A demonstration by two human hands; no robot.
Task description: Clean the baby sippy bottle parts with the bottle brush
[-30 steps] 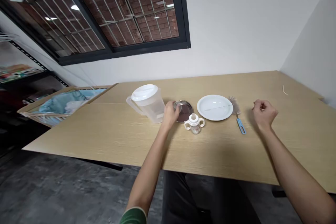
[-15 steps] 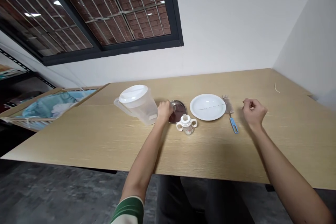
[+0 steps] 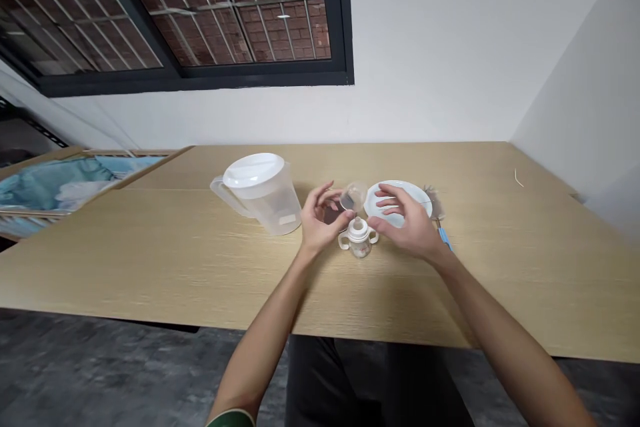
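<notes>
A clear dome-shaped bottle cap (image 3: pixel 354 196) is between the fingers and thumb of my left hand (image 3: pixel 320 219), above and just behind the baby bottle. Upright on the table stands the baby bottle (image 3: pixel 360 248), with a white collar, a teat on top and two white side handles. My right hand (image 3: pixel 407 223) is open over the front of the white plate (image 3: pixel 400 185), its fingers spread and curved toward the cap, holding nothing. Behind my left hand, a round dark tray (image 3: pixel 331 213) is mostly hidden.
A translucent pitcher (image 3: pixel 270 200) with a white lid stands left of my hands. Right of the plate lies a bottle brush (image 3: pixel 436 203) with a blue handle, partly covered by my right arm. A cloth-filled crib (image 3: pixel 65 187) adjoins the table (image 3: pixel 150 267) at the left.
My left hand has lifted the clear cap from the round tray toward the bottle. My right hand has moved left from beside the brush and opened from a fist. The view has shifted slightly.
</notes>
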